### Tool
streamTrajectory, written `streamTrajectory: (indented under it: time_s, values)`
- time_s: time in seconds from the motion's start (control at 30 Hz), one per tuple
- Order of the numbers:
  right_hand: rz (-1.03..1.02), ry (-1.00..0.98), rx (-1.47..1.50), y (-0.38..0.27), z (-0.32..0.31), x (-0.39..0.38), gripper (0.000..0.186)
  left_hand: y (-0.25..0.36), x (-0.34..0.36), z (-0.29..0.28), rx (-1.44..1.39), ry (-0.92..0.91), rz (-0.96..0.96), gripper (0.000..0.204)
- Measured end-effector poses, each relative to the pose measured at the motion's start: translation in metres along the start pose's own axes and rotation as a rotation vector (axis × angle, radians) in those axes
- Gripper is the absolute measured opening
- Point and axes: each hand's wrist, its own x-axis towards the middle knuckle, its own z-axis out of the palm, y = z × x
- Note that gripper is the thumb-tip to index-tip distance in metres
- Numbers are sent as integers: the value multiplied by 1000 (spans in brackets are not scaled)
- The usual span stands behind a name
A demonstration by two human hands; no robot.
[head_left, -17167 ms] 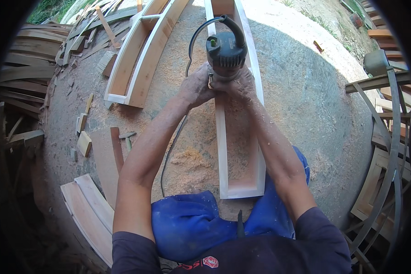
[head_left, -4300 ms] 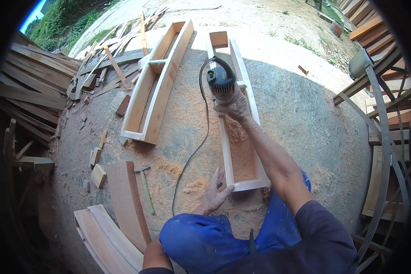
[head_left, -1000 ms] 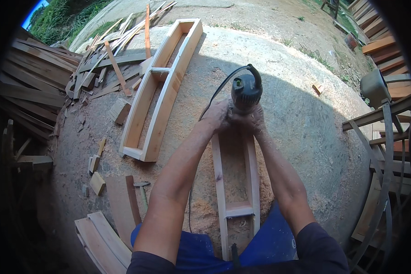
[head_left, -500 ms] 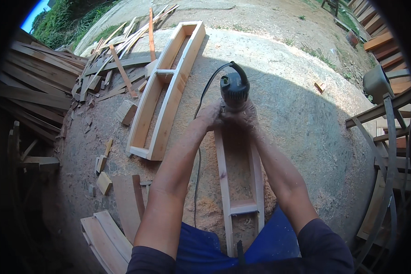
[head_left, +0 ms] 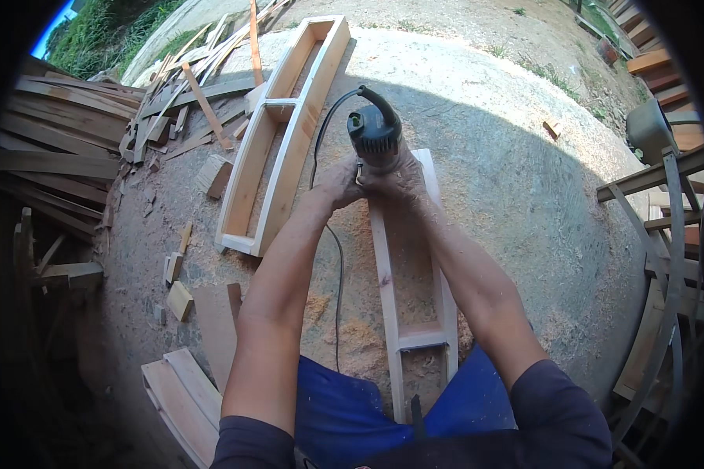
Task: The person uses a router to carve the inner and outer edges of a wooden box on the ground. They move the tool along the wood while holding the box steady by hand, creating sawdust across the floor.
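My left hand (head_left: pixel 336 184) and my right hand (head_left: pixel 399 181) are both wrapped round the lower body of a dark trim router (head_left: pixel 375 134). It stands upright toward the far end of a long, narrow wooden frame (head_left: pixel 383 273), over its left rail. My hands and the tool hide its base and bit. From the router's top a black cord (head_left: pixel 339 305) loops down past my left wrist. The near end of the frame, with a crosspiece (head_left: pixel 422 339), lies between my legs in blue trousers.
A second, deeper wooden frame (head_left: pixel 299 160) lies to the left. Offcuts (head_left: pixel 180 300) and boards (head_left: pixel 181 391) are strewn nearer on that side. Stacked planks (head_left: pixel 62 168) line the far left. A metal-legged stand (head_left: pixel 665 180) is at the right. Wood shavings cover the concrete.
Both hands and the router have shifted left over the frame, from its far end onto the left rail. The frame's far right corner now shows beyond my right hand.
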Motion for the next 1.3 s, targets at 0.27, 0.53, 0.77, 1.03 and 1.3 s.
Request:
streamTrajectory:
  time_s: [0.27,0.53,0.77,1.03,1.3]
  values:
    - [-51,-127,-65,3,1,1,75,15,-22,-4,-21,7,-88,80]
    - [0,-105,-167,-6,-6,-33,81,23,-54,16,31,42,-95,78]
    - [37,-154,-337,-38,-9,-70,82,32,-90,41,-43,35,-101,76]
    - [15,-187,-442,-54,-11,-128,81,36,-138,78,-13,13,-6,71]
    - [-39,-231,-428,-73,-20,-203,81,63,-202,118,16,101,114,70]
